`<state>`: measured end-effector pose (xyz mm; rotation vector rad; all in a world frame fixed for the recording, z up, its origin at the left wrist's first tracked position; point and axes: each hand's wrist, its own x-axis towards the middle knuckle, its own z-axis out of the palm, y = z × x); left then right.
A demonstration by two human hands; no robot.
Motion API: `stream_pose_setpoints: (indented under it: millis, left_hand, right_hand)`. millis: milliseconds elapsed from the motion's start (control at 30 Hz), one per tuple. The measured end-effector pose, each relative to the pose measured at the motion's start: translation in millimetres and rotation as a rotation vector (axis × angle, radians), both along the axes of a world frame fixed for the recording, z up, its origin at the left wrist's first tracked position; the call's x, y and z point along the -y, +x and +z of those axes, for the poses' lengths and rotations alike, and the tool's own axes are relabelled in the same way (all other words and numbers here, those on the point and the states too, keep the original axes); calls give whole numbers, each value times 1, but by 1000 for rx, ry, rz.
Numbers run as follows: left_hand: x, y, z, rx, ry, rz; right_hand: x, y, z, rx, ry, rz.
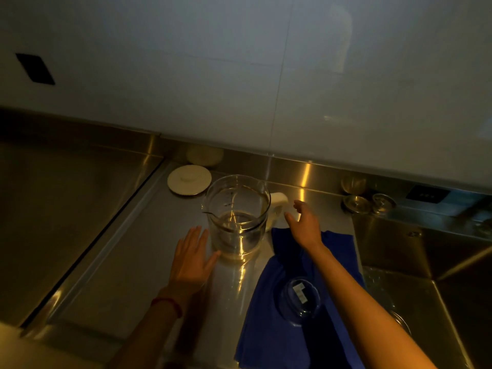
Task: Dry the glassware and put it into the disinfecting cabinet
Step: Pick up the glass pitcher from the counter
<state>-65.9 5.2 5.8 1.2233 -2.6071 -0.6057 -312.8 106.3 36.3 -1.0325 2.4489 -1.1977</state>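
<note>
A clear glass pitcher [237, 217] with a white handle [278, 207] stands upright on the steel counter [138, 262]. My left hand [193, 258] lies flat with straight fingers just left of its base, the thumb near the glass. Spread open, my right hand [303, 223] hovers to the right of the handle without touching it. A blue cloth [269, 315] is spread on the counter under my right forearm. On the cloth sits a small clear glass bowl [300, 300] with a white label.
A white round lid [189, 179] lies behind the pitcher by the backsplash. Small metal strainers [368, 202] sit at the back right. A steel sink [439, 275] opens on the right. A second basin [53, 203] lies left. The white wall [239, 62] rises behind.
</note>
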Motion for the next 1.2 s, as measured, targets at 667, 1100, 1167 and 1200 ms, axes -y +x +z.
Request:
stream_pose_setpoints:
  millis: [667,1100,1167,1200]
  left_hand:
    - [8,-31,1,-165,110,75]
    - [3,-44,12,-479,251,177]
    - [2,-45,17,-533,290,174]
    - [2,-45,17,-557,307,172]
  right_hand:
    - [24,-11,-16,224,-140,39]
    - [31,-11,-13,199,-158,-42]
    - [30,-11,-12,196,-164,-56]
    - [30,-11,-12,197,-167,-60]
